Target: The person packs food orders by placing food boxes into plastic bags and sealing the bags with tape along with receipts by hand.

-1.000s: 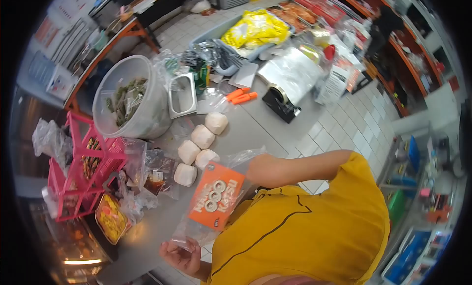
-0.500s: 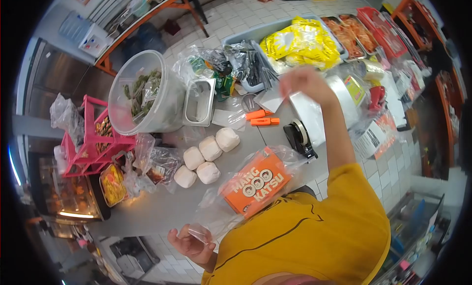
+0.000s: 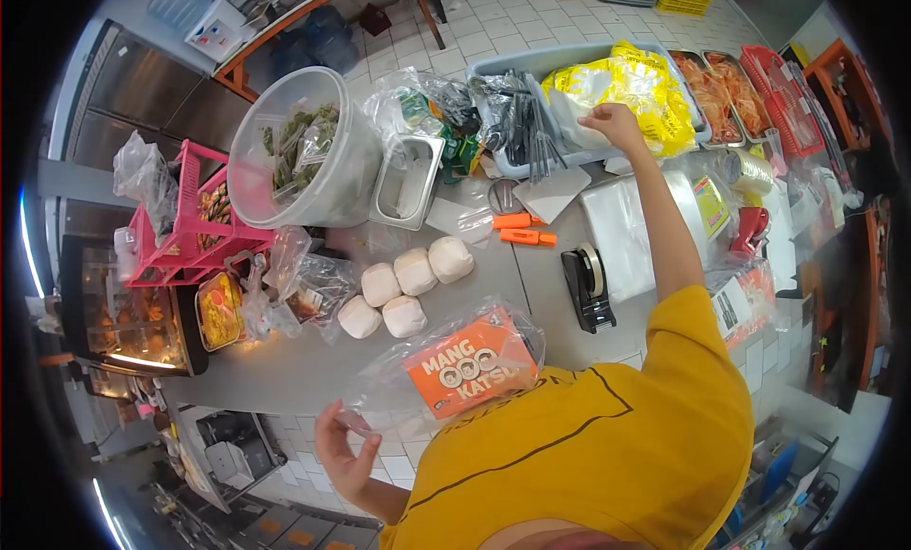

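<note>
My left hand (image 3: 349, 452) is at the lower left, beyond the table's front edge, with thumb and fingers pinching the edge of a clear plastic bag (image 3: 380, 384). Inside that bag lies an orange box (image 3: 472, 362) printed "MANG KATSU", close to my shirt. My right arm stretches across the table. My right hand (image 3: 612, 125) is over a blue-grey tub (image 3: 607, 154), its fingertips drawn together beside a yellow printed plastic bag (image 3: 655, 90) and whitish plastic. Whatever those fingertips hold, if anything, is too small to make out.
Several white paper-wrapped rounds (image 3: 413, 272) sit mid-table. Nearby are a black tape dispenser (image 3: 588, 289), orange markers (image 3: 528, 237), a stack of clear bags (image 3: 617, 237), a steel pan (image 3: 406, 182), a large clear bucket (image 3: 332, 185) and a pink basket (image 3: 190, 251).
My right hand has moved from above the table's middle out to the tub with the yellow bag. My left hand has shifted slightly left, still pinching plastic. The camera view has shifted.
</note>
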`<state>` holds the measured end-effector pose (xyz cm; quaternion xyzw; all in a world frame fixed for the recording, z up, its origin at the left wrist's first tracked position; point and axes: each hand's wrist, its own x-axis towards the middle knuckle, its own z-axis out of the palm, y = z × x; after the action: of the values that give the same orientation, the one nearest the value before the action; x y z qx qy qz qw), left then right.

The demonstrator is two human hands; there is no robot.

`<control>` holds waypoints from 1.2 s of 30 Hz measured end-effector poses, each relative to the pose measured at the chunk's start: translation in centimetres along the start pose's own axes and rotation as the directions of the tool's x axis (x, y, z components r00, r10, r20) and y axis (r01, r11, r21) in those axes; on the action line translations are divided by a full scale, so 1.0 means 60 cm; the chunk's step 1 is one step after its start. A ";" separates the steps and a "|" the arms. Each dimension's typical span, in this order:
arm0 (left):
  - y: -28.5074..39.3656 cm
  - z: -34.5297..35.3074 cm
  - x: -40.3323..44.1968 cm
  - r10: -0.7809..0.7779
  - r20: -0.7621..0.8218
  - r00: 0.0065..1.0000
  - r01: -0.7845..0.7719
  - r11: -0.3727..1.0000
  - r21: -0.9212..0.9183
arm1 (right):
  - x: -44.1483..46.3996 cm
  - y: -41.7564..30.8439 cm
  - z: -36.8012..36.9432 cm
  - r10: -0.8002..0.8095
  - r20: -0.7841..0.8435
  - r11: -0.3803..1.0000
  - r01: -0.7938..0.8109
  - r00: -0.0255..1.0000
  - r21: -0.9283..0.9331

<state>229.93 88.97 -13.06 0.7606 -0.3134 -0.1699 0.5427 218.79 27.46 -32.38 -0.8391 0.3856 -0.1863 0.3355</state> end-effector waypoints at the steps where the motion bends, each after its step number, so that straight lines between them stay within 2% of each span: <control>1: 0.007 -0.007 0.014 -0.021 0.013 1.000 0.020 0.996 0.085 | -0.001 0.003 -0.007 0.041 0.003 0.988 -0.041 0.999 0.150; 2: 0.017 -0.013 0.026 -0.023 0.017 1.000 0.021 0.997 0.078 | -0.004 0.008 -0.015 0.045 0.002 0.989 -0.045 0.999 0.143; 4: 0.040 -0.021 0.054 -0.036 -0.076 0.996 0.070 0.856 0.512 | -0.011 -0.011 -0.040 0.096 -0.025 0.978 -0.090 0.995 0.191; 5: 0.052 -0.021 0.068 -0.021 -0.089 0.996 0.070 0.804 0.590 | -0.016 -0.025 -0.053 0.098 -0.031 0.978 -0.091 0.995 0.189; 7: 0.060 -0.025 0.091 0.018 -0.046 0.999 0.016 0.764 0.646 | -0.038 -0.062 -0.082 0.107 -0.317 0.949 -0.003 0.942 0.314; 8: 0.064 -0.025 0.103 0.053 -0.007 0.999 -0.034 0.716 0.697 | -0.050 -0.080 -0.092 0.111 -0.322 0.951 -0.006 0.940 0.310; 10: 0.079 -0.023 0.129 0.112 -0.002 0.994 -0.079 0.714 0.695 | -0.074 -0.123 -0.112 0.104 -0.422 0.935 0.057 0.900 0.351; 11: 0.087 -0.020 0.144 0.167 -0.006 0.986 -0.116 0.706 0.699 | -0.092 -0.150 -0.122 0.050 -0.445 0.896 0.157 0.894 0.416; 12: 0.097 -0.012 0.164 0.178 -0.009 0.984 -0.122 0.708 0.695 | -0.115 -0.190 -0.134 0.042 -0.453 0.896 0.167 0.891 0.412; 14: 0.119 0.019 0.203 0.355 0.202 0.913 -0.408 0.765 0.498 | -0.172 -0.273 -0.150 0.044 -0.317 0.566 0.237 0.948 0.790; 16: 0.143 0.088 0.247 0.518 0.254 0.817 -0.576 0.741 0.345 | -0.226 -0.328 -0.145 -0.085 -0.173 0.593 0.189 0.981 0.783; 18: 0.156 0.158 0.288 0.526 0.315 0.790 -0.581 0.806 0.110 | -0.270 -0.374 -0.127 -0.331 -0.008 0.475 0.174 0.943 0.863; 19: 0.157 0.194 0.307 0.533 0.328 0.780 -0.563 0.826 -0.004 | -0.279 -0.384 -0.112 -0.499 -0.047 0.374 0.265 0.865 0.889; 20: 0.149 0.204 0.313 0.538 0.315 0.782 -0.550 0.833 -0.056 | -0.289 -0.401 -0.107 -0.548 0.044 0.330 0.168 0.835 0.929; 21: 0.140 0.214 0.321 0.542 0.303 0.784 -0.537 0.837 -0.107 | -0.270 -0.389 -0.101 -0.606 0.046 0.339 0.206 0.794 0.918; 22: 0.138 0.214 0.323 0.254 0.461 0.850 -0.201 0.966 -0.162 | -0.235 -0.364 -0.092 -0.656 0.049 0.350 0.246 0.753 0.904; 23: 0.136 0.214 0.326 -0.037 0.622 0.782 0.164 0.975 -0.149 | -0.192 -0.344 -0.085 -0.365 0.001 0.476 0.185 0.931 0.859; 24: 0.131 0.207 0.323 -0.031 0.631 0.775 0.159 0.976 -0.147 | -0.143 -0.317 -0.073 -0.031 -0.081 0.569 0.085 0.996 0.818; 25: 0.123 0.189 0.312 0.088 0.523 0.847 0.018 0.981 -0.194 | -0.097 -0.242 -0.043 -0.013 -0.220 0.886 0.113 0.975 0.449; 26: 0.117 0.172 0.303 0.214 0.400 0.891 -0.130 0.965 -0.226 | -0.059 -0.147 -0.005 -0.062 -0.344 0.998 0.056 0.937 -0.025; 28: 0.109 0.147 0.286 0.111 0.280 0.954 -0.021 0.952 -0.305 | -0.010 -0.008 0.067 0.006 -0.027 0.906 -0.017 1.000 -0.422; 29: 0.104 0.131 0.275 0.107 0.275 0.956 -0.019 0.952 -0.305 | -0.012 -0.007 0.065 0.003 -0.022 0.906 -0.012 1.000 -0.422; 31: 0.094 0.092 0.253 0.056 0.171 0.984 -0.003 0.955 -0.296 | -0.027 -0.017 0.076 0.140 0.143 0.922 -0.076 0.980 -0.380; 32: 0.087 0.073 0.241 0.040 0.163 0.986 0.008 0.958 -0.285 | -0.028 -0.021 0.079 0.137 0.162 0.925 -0.068 0.977 -0.373; 34: 0.076 0.047 0.216 -0.027 -0.068 0.997 0.005 0.952 -0.305 | -0.031 -0.011 0.074 0.060 0.111 0.962 -0.028 0.992 -0.271; 35: 0.085 0.041 0.207 -0.066 -0.128 0.990 0.023 0.950 -0.310 | -0.031 -0.007 0.069 0.063 0.129 0.962 -0.026 0.990 -0.272; 36: 0.079 0.033 0.201 -0.079 -0.134 0.988 0.034 0.950 -0.311 | -0.026 -0.008 0.060 0.088 0.007 0.971 -0.084 0.996 -0.222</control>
<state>236.34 78.54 -8.34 0.6855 -0.2208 -0.1766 0.6709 220.11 30.41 -34.68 -0.8554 0.4371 -0.1206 0.2506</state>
